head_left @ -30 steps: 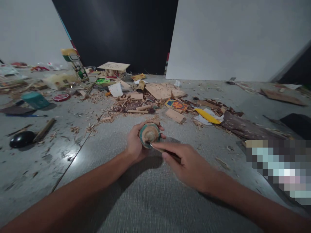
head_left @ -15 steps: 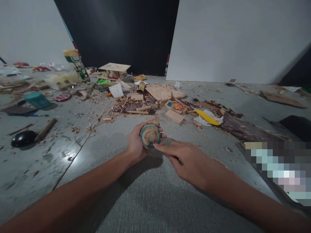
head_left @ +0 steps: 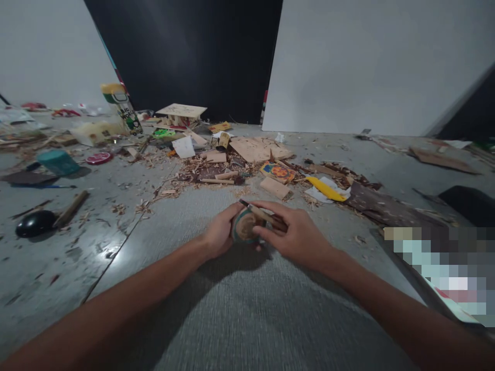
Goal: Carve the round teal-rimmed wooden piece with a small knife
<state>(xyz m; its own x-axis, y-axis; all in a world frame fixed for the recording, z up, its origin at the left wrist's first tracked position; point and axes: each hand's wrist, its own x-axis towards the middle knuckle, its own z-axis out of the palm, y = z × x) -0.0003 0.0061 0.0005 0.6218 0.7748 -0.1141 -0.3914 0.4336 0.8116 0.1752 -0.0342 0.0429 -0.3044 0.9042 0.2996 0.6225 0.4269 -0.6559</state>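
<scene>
**Left hand [head_left: 219, 232] and right hand [head_left: 299, 234] together at a round wooden piece with a blue-green rim [head_left: 243, 228]**

The left hand wraps the piece from its left side and from below, holding it up over the textured grey floor [head_left: 240, 319]. The right hand pinches a slim tool with a pale wooden handle [head_left: 266, 215]; its dark tip points up and left, past the upper edge of the piece. The right thumb lies over the face of the piece; from here I can't tell whether the tool touches it.

Just beyond are curled tan wood shavings [head_left: 189, 170], a flat rectangular wooden block [head_left: 275, 188] and a multicoloured printed card [head_left: 279, 171]. Over to the right, a long yellow strip [head_left: 327, 188] rests on crumpled white paper [head_left: 314, 194]. Off to the left lie a glossy black mallet with a wooden handle [head_left: 35, 223], a teal block [head_left: 59, 162] and a round red lid [head_left: 99, 157].
</scene>
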